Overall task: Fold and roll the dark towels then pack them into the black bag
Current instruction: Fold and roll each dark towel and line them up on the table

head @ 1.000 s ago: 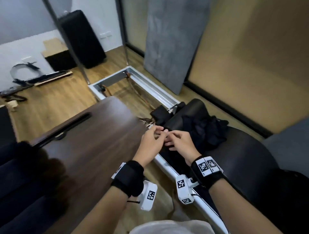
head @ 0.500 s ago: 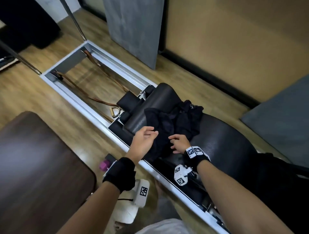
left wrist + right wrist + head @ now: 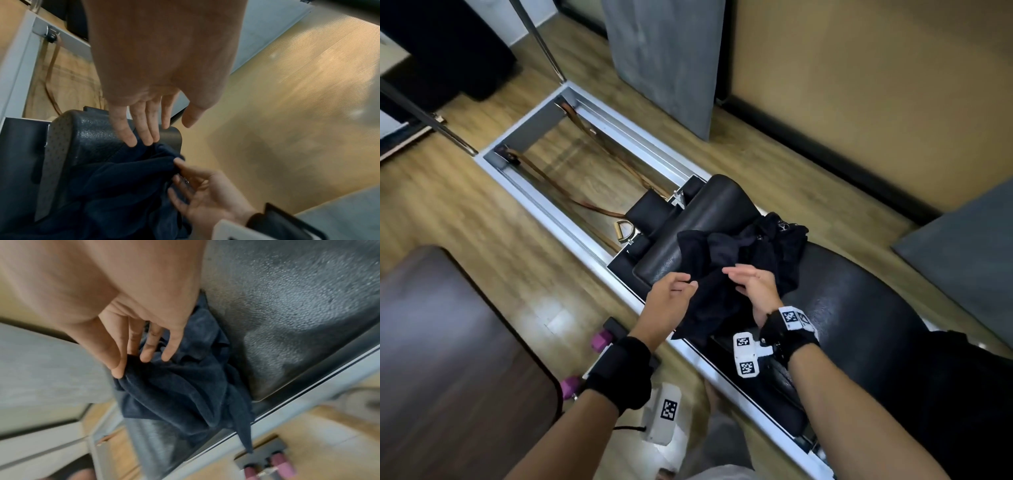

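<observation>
- Both hands have closed in on the crumpled towels since the earlier frame, and the view has tipped lower.
- Left hand (image 3: 671, 301): fingers nearly straight, tips touching the cloth's near-left edge; nothing gripped.
- Right hand (image 3: 755, 291): fingers relaxed and spread, thumb and fingertips resting against a fold; whether it pinches cannot be told.
- Dark towels (image 3: 743, 260): a heap at frame centre on the black padded carriage (image 3: 859, 308), one corner hanging over the metal rail (image 3: 599, 219).
- The heap lies between and just beyond both hands, with no clear long axis; the right hand is nearer.
</observation>
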Motion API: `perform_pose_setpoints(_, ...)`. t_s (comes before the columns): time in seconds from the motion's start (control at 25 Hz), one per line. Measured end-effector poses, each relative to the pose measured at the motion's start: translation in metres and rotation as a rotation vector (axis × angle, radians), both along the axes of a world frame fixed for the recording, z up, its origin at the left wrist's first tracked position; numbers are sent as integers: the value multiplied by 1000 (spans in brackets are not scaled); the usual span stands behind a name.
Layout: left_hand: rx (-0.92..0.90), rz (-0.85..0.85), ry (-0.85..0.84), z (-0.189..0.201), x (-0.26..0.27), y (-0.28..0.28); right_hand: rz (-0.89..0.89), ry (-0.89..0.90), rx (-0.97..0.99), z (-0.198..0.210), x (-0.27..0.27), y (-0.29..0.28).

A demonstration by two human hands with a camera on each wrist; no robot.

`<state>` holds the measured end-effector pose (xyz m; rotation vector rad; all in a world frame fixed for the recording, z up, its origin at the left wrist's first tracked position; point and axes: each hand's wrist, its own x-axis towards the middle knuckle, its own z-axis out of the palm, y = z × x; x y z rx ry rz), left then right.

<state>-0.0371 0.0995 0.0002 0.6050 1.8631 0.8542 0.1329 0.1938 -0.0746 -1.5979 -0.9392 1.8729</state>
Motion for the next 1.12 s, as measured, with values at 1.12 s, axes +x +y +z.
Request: perform_pose_setpoints(1.12, 800, 324, 160, 266, -38, -302, 814, 651, 774, 318, -64, -291)
